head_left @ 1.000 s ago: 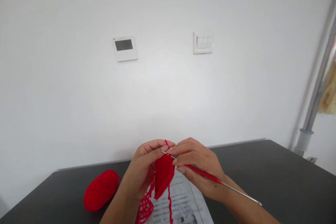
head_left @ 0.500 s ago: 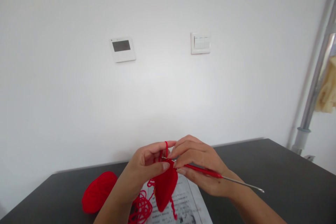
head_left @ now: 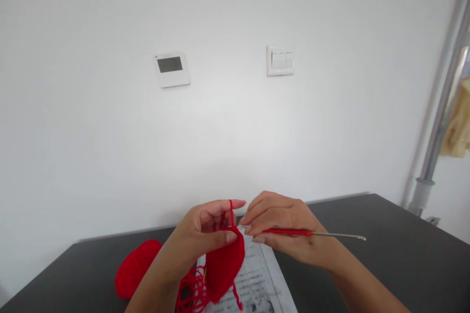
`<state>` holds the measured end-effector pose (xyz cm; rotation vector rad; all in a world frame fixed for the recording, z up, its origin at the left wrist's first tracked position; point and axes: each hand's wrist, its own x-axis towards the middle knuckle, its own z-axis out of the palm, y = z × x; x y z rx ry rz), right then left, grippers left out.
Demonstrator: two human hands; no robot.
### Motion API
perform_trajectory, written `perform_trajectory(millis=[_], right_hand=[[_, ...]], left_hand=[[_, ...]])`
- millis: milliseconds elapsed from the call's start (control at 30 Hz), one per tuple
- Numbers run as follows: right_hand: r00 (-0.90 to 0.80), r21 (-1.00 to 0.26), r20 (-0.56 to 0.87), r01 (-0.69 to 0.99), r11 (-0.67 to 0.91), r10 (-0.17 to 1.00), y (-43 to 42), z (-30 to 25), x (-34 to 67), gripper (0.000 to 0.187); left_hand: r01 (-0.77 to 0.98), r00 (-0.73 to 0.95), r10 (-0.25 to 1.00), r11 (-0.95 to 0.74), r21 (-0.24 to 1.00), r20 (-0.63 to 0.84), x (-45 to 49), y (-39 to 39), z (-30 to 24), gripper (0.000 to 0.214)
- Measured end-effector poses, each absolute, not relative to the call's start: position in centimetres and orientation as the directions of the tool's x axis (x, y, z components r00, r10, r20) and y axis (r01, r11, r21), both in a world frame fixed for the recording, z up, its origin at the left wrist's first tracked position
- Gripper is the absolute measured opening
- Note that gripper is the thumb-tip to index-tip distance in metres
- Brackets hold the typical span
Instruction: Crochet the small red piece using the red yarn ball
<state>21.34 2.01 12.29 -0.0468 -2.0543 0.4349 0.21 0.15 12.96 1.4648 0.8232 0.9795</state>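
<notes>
My left hand (head_left: 200,237) pinches a small red crocheted piece (head_left: 224,266) between thumb and fingers, with a strand of red yarn looped over the raised forefinger. My right hand (head_left: 284,232) is closed on a crochet hook (head_left: 293,232) with a red grip and a long metal shaft. The hook's tip sits at the top edge of the crocheted piece. A red ball of yarn (head_left: 134,266) lies on the dark table (head_left: 385,259) to the left, partly behind my left forearm. Loose red yarn (head_left: 191,293) is heaped below the piece.
A printed sheet of paper (head_left: 257,283) lies on the table under my hands. On the white wall behind hang a small panel with a dark screen (head_left: 171,68) and a light switch (head_left: 281,60). A metal pole (head_left: 436,146) stands at the right.
The hook has swung from pointing down-right to nearly level. My left hand has turned the red piece and lowered it a little. The view has shifted slightly.
</notes>
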Motion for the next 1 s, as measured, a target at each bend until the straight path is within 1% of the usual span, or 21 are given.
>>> perform_trajectory(millis=[200,400,533,733,867,1000], right_hand=[[-0.506,-0.244,0.845,-0.076,0.967,0.173,1.4,12.7,21.2,0.015],[-0.505,-0.214,0.85,-0.072,0.974,0.149,1.4,12.7,21.1,0.019],[-0.512,-0.222,0.847,-0.092,0.971,0.145,1.3,12.7,21.2,0.016],[-0.501,-0.289,0.844,-0.118,0.95,0.195,1.5,12.4,21.1,0.015],[-0.566,-0.269,0.808,-0.109,0.957,0.163,1.5,12.7,21.3,0.018],[-0.684,-0.281,0.713,-0.077,0.957,0.154,1.0,13.7,21.7,0.021]], left_hand=[[-0.061,0.369,0.922,-0.103,0.993,0.118,-0.2,0.1,13.4,0.042],[-0.125,0.354,0.925,-0.098,0.987,0.137,0.5,0.1,13.5,0.037],[-0.105,0.345,0.933,-0.075,0.992,0.107,0.5,0.1,13.3,0.036],[-0.033,0.354,0.93,-0.09,0.995,0.096,-0.2,0.0,13.4,0.033],[0.014,0.373,0.926,-0.075,0.997,0.064,-0.6,0.1,13.8,0.031],[0.022,0.47,0.883,-0.027,0.999,0.013,-1.1,0.4,14.1,0.033]])
